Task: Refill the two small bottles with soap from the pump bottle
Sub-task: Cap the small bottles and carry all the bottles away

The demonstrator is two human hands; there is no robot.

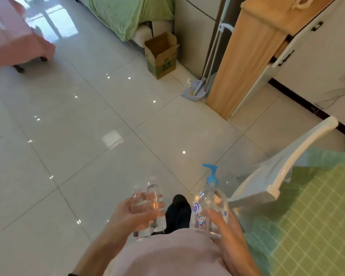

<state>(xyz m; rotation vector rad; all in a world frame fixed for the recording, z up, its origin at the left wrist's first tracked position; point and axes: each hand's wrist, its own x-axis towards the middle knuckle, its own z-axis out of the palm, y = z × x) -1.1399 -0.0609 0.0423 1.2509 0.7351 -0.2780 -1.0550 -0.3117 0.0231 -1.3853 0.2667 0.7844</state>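
I see the left hand (pixel 127 218) grasping two small clear bottles (pixel 147 206) together — the right hand (pixel 225 232) grips the pump bottle (pixel 209 206), blue pump up, near the white chair (pixel 277 176) at right.

Bright daylight comes from the upper left of the frame, where a window's reflection glares white on the glossy tiled floor (pixel 84 160). Pinpoint highlights dot the tiles through the middle, with a pale square reflection near the centre. Shadows are faint and soft. The pink cloth (pixel 18 46) at the left edge is washed out and smeared. Wide-angle distortion tilts the wooden cabinet (pixel 247 56) and white chair (pixel 287 166) on the right. At the bottom, the two small bottles (pixel 147 204) and pump bottle (pixel 209 208) look soft and slightly blurred.
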